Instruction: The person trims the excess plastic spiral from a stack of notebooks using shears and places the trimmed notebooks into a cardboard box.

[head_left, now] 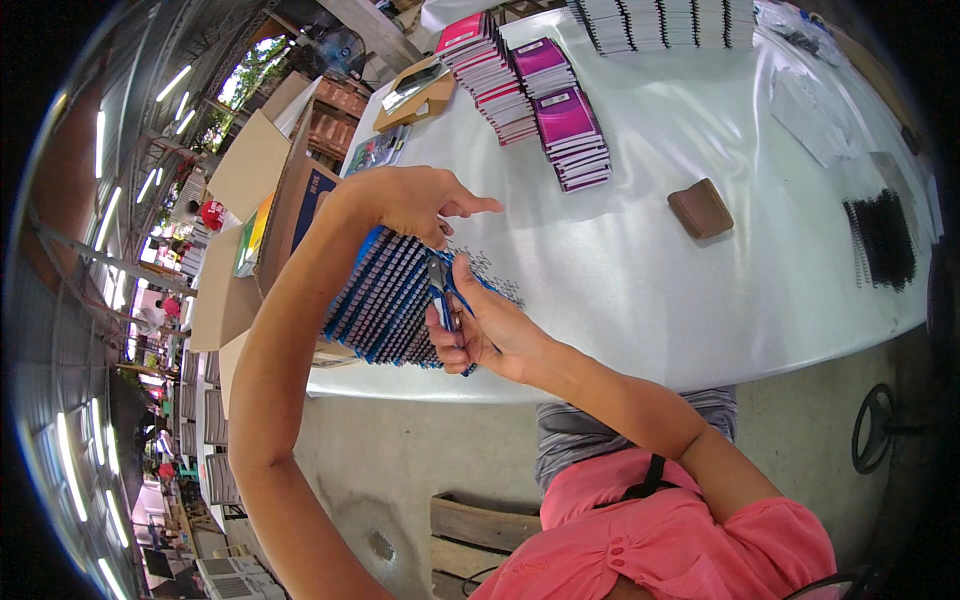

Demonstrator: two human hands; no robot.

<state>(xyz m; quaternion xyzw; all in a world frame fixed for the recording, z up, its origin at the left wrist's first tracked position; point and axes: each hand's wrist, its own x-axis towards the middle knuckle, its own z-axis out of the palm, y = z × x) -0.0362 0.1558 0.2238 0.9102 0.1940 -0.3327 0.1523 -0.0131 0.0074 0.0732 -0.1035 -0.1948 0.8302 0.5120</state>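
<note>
My right hand [485,325] is wrapped around a pair of pliers [440,285] with blue handles. The metal jaws point up and away, over a row of blue spiral-bound notebooks [385,295] lying at the table's near left edge with their bindings upward. At the far end of this row is my left hand [420,200], its index finger stretched out to the right and its other fingers bent down toward the bindings, close to the plier jaws. Whether those fingertips touch a binding is hard to make out. Dark coil ends [495,275] stick out at the row's right side.
Stacked pink and purple notebooks [570,115] stand farther back, with white spiral-bound books [660,25] behind. A brown wallet-like block [700,210] and a pile of black coils [880,240] lie to the right. An open cardboard box [265,210] stands at the left, beside the table.
</note>
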